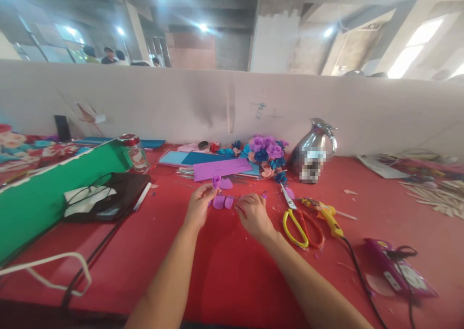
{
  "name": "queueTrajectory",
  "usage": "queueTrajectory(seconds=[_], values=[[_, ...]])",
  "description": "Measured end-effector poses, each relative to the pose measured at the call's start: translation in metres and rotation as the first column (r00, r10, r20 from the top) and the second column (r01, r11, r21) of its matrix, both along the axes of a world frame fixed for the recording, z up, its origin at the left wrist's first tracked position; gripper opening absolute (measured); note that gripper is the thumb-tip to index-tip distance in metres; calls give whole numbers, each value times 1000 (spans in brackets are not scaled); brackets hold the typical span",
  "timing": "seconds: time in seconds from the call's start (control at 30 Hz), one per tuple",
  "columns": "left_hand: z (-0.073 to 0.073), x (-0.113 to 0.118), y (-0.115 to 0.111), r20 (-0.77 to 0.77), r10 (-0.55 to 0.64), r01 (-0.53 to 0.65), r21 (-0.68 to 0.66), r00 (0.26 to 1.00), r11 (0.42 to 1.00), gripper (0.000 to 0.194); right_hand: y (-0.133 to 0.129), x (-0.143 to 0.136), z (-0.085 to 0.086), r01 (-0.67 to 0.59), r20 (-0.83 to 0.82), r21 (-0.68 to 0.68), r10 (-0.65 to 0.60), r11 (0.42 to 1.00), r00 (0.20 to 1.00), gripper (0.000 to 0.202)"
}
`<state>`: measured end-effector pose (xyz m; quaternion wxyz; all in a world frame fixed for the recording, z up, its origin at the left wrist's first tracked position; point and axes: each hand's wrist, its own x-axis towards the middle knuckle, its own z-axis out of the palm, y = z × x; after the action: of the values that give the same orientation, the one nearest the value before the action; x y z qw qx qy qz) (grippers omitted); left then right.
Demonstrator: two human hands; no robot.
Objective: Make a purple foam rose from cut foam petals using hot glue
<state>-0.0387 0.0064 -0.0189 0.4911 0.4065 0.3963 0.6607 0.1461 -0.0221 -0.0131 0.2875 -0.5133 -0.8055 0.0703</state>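
In the head view my left hand point(200, 201) pinches a small rolled purple flower bud point(216, 181) upright between thumb and fingertips. My right hand point(255, 214) is beside it, fingers curled together; whatever they hold, if anything, is hidden. Between the hands lie cut purple petals point(219, 202) on the red table, and one more purple piece point(226, 184) rests just behind the bud. A purple sheet point(221, 168) lies over blue sheets point(203, 158) beyond my hands. Right of my right hand are scissors point(295, 222) with yellow and red handles.
A yellow glue gun point(329, 218) with a black cord lies right of the scissors, near a purple box point(398, 266). Behind stand a steel jug point(313, 147) and finished flowers point(267, 149). A glass jar point(136, 155) and dark bag point(123, 193) are left.
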Motion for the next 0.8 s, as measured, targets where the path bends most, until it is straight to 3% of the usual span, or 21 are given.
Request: queueTrajectory(seconds=[0.1, 0.23, 0.37, 0.47, 0.53, 0.63, 0.7, 0.8], values=[[1, 3, 0, 48, 43, -42, -27, 998, 999, 29, 3, 11, 10, 78, 83, -36, -75, 996, 994, 22], [4, 6, 1, 97, 82, -74, -78, 992, 994, 34, 8, 30, 24, 288, 227, -93, -261, 953, 938, 27], [7, 7, 1, 88, 87, -78, -106, 992, 991, 37, 5, 64, 47, 500, 275, -140, -451, 855, 849, 31], [6, 8, 1, 76, 79, -71, -109, 994, 992, 37, -8, 107, 59, 649, 308, -150, -588, 746, 748, 33], [5, 8, 1, 57, 74, -68, -99, 996, 993, 35, -17, 139, 54, 729, 359, -165, -648, 664, 672, 30], [5, 9, 2, 47, 82, -78, -84, 996, 993, 33, -25, 177, 33, 826, 453, -152, -705, 543, 546, 35], [5, 10, 1, 49, 88, -84, -78, 995, 993, 33, -23, 191, 18, 843, 465, -213, -707, 494, 532, 37], [7, 10, 0, 56, 91, -86, -80, 994, 993, 34, -17, 198, 4, 831, 443, -298, -703, 470, 557, 34]])
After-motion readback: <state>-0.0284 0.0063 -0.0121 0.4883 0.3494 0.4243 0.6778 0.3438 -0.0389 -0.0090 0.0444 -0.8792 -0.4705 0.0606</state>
